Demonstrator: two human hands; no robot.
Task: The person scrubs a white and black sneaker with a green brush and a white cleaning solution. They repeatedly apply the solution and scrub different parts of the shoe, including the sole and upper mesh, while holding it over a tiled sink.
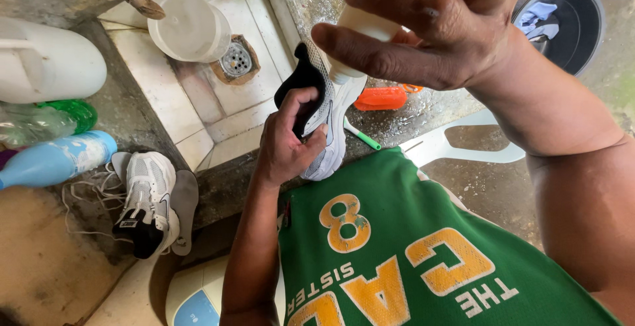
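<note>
Left hand (288,142) wraps fingers and thumb around a white-and-black sneaker (322,111), gripped at mid-body and held up over the wet concrete ledge (423,117), toe pointing down toward the lap. Right hand (430,31) is closed around a white plastic bottle (360,35), tipped nozzle-down, its tip just at the sneaker's upper edge; whether it touches cannot be told. Bottle shows no readable label side, just plain white body.

On the ledge behind the sneaker: orange brush (380,98), flat, and a green-and-white stick-shaped tool (362,136) partly hidden by the shoe.

Left of frame, a second sneaker (147,200), same white with black heel, lies on the ground with loose white laces (86,197) and a grey insole (184,203) beside it. Near it a light-blue bottle (56,160) with a pale printed label lies on its side, a clear bottle with green cap end (49,119) above it, and a big white jug (46,61) further up.

Tiled white basin (218,88) holds a translucent round tub (188,25) beside the metal drain (237,60). Dark round bucket (562,25) top right, with blue cloth inside. Green jersey (410,253) with yellow print fills the bottom.
</note>
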